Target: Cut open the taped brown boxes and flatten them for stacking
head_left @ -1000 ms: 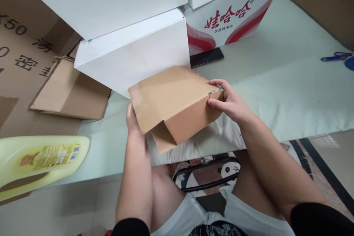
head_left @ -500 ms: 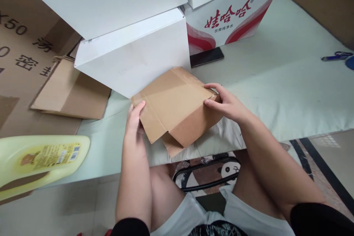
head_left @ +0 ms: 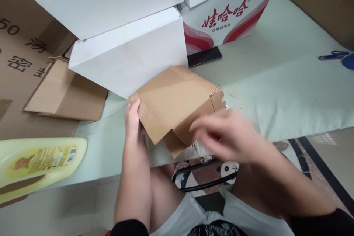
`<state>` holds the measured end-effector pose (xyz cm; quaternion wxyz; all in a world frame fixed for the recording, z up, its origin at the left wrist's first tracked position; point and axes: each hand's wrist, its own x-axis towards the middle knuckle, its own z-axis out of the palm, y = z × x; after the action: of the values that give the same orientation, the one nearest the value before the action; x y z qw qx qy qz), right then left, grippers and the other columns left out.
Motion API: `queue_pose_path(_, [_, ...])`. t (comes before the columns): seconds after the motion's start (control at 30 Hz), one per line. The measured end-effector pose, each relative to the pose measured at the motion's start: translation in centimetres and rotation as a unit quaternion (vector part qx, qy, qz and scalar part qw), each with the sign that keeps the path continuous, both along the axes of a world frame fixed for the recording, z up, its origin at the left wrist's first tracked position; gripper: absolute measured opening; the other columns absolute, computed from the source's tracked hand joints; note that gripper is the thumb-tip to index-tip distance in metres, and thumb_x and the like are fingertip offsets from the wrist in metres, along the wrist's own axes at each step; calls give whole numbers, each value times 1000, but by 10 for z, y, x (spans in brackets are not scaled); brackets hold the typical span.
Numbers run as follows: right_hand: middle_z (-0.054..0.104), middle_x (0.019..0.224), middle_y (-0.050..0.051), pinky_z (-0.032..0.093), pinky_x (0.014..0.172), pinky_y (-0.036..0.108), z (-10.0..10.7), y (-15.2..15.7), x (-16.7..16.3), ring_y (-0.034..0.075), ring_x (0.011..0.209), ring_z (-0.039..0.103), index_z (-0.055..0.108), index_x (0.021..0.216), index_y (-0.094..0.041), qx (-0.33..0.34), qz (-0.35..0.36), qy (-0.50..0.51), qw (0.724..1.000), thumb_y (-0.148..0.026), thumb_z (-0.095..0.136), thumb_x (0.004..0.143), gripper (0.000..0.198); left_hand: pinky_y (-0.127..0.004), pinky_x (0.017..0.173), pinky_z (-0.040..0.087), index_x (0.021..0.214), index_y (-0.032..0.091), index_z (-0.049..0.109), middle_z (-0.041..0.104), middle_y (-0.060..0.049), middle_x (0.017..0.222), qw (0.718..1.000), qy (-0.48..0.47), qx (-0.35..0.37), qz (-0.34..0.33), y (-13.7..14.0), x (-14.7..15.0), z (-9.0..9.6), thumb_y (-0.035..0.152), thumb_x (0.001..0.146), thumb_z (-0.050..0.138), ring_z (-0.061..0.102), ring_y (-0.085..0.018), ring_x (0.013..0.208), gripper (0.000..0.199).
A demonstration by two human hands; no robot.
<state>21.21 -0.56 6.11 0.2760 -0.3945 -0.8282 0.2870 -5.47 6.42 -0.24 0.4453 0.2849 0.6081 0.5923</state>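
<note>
A small brown cardboard box (head_left: 177, 97) lies tilted on the pale green cloth, its flaps unfolded at the left and near ends. My left hand (head_left: 133, 118) grips the left edge of the box, thumb on top and the other fingers hidden beneath it. My right hand (head_left: 226, 132) is off the box's right end, in front of its near side, and smeared by motion. Its fingers look bent, but whether anything is between them does not show. A torn, ragged edge shows on the right end of the box.
White cartons (head_left: 129, 57) are stacked behind the box, with a black phone (head_left: 204, 57) beside them. Folded cardboard (head_left: 69, 94) stands at the left, near a yellow bottle (head_left: 47, 162). A blue-purple tool (head_left: 333, 55) lies far right on the cloth (head_left: 290, 92).
My right hand has let go of the box's right corner and moved down toward me. My left hand still holds the left edge.
</note>
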Motion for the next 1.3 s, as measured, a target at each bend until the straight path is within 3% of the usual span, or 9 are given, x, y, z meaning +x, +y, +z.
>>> queue_pose_path(0.1, [75, 75, 5, 27, 49, 32, 14, -30, -33, 20, 56, 65, 67, 104, -20, -37, 131, -207, 969, -28, 49, 98, 20, -30, 67, 54, 94, 20, 70, 74, -4, 90, 1000, 2, -8, 21, -1, 9, 5, 48, 66, 79, 72, -21, 80, 40])
queue_pose_path(0.23, [75, 74, 9, 24, 44, 31, 1, -40, -66, 23, 56, 71, 62, 126, -13, -54, 78, -282, 955, -19, 52, 95, 33, -32, 68, 55, 89, 20, 68, 73, -5, 89, 998, 41, 26, 40, -6, 20, 12, 46, 63, 82, 72, -25, 83, 39])
queue_pose_path(0.37, [77, 74, 13, 31, 46, 30, -10, -33, -73, 27, 61, 75, 72, 105, -15, -79, 50, -298, 950, -23, 48, 99, 26, -33, 73, 58, 92, 20, 68, 74, -6, 92, 996, 58, 51, 48, -12, 25, 16, 46, 65, 82, 73, -26, 89, 40])
queue_pose_path(0.57, [79, 79, 18, 34, 48, 30, -13, -25, -72, 29, 72, 78, 80, 87, -16, -109, -26, -311, 944, -29, 44, 102, 41, -31, 85, 58, 92, 20, 67, 73, -4, 96, 987, 87, 122, 51, -17, 28, 15, 42, 75, 80, 72, -23, 98, 31])
queue_pose_path(0.87, [77, 76, 14, 26, 44, 32, 1, -36, -68, 25, 60, 73, 76, 89, -16, -74, 37, -318, 945, -35, 49, 101, 35, -35, 77, 59, 89, 20, 69, 74, -5, 86, 1000, 13, 17, 15, -12, 20, 12, 46, 63, 82, 74, -29, 94, 39])
queue_pose_path(1.0, [76, 78, 12, 21, 44, 32, 6, -42, -64, 26, 59, 71, 72, 105, -16, -47, 58, -298, 952, -38, 51, 102, 31, -34, 76, 59, 89, 20, 69, 76, -6, 89, 1000, 0, 21, 0, -10, 21, 8, 48, 64, 83, 75, -29, 97, 40])
queue_pose_path(1.1, [74, 73, 9, 18, 44, 33, 13, -44, -56, 26, 55, 69, 71, 98, -18, -51, 85, -300, 949, -46, 53, 101, 33, -30, 72, 58, 88, 22, 68, 77, -5, 95, 999, -25, 28, 37, -5, 16, 2, 41, 66, 81, 74, -24, 93, 33])
queue_pose_path(1.2, [71, 65, 9, 16, 46, 33, 22, -38, -38, 25, 54, 66, 68, 82, -21, -82, 51, -325, 941, -51, 51, 102, 39, -27, 68, 57, 85, 23, 65, 76, -3, 95, 995, -74, -11, 60, 0, 8, -4, 33, 64, 81, 72, -20, 86, 28])
queue_pose_path(1.3, [71, 65, 4, 25, 50, 31, 24, -18, -16, 20, 54, 63, 68, 85, -22, -121, -8, -257, 959, -48, 52, 101, 35, -27, 64, 56, 88, 25, 65, 75, -1, 92, 995, -86, -42, 40, 2, 3, -9, 32, 66, 81, 71, -19, 80, 29])
